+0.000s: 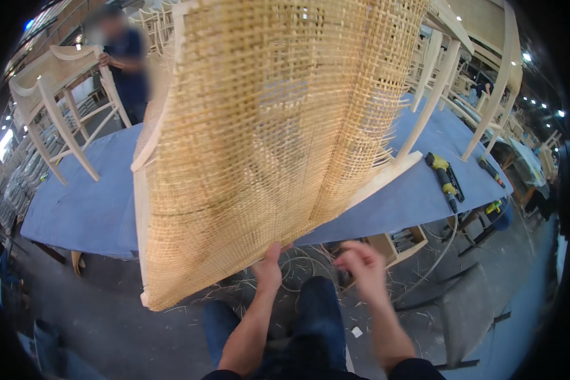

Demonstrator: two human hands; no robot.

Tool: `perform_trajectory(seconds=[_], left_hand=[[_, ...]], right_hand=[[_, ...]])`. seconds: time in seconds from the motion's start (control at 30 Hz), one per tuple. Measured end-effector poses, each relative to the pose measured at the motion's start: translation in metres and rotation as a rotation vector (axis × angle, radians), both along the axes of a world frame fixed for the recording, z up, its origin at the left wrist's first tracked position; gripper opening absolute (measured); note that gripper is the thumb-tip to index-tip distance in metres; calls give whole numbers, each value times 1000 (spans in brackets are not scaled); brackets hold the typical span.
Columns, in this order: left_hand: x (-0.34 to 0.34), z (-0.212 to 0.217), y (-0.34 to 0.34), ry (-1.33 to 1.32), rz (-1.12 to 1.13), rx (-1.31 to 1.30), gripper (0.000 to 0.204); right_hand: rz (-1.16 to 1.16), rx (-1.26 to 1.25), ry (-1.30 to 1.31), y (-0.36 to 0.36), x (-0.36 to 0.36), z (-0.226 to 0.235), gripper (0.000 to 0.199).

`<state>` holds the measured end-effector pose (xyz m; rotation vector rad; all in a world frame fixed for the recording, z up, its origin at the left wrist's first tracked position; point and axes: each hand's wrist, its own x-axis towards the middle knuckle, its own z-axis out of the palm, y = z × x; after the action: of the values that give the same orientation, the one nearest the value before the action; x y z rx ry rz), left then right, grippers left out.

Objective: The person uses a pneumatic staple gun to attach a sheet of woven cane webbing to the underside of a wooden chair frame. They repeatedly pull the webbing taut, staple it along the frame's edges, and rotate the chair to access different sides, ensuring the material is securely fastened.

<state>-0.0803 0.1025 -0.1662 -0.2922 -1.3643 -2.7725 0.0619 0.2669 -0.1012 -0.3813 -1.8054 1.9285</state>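
A large woven cane sheet on a pale wooden chair frame fills the middle of the view, tilted over the table edge. My left hand grips its lower edge, the thumb in front and the other fingers partly hidden. Loose cane ends stick out along the sheet's right side. To the right of that edge, my right hand is raised apart from the sheet. Its fingers are curled together and slightly blurred; anything between them is too small to make out.
A blue-covered table bears the work. A yellow-and-black nail gun with a hose lies on its right, near another tool. Wooden chairs stand on both sides. A person works at the far left. Cane scraps litter the floor.
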Motion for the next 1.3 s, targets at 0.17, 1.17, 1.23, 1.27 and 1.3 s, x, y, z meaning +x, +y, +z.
perform_trajectory(seconds=[0.17,1.17,1.23,1.27,1.3], left_hand=[[1,-1,3,65,7,68,44],[2,11,-6,57,-2,-254,27],[3,14,-6,79,-9,-206,22],[3,15,-6,72,-15,-184,23],[3,16,-6,69,-26,-148,24]], right_hand=[[-542,553,28,181,37,54,25],[-746,1512,-1106,396,-31,-1,57],[-718,1565,-1041,380,-16,-1,60],[-684,1552,-1025,372,-9,0,60],[-648,1542,-1007,364,-2,1,61]])
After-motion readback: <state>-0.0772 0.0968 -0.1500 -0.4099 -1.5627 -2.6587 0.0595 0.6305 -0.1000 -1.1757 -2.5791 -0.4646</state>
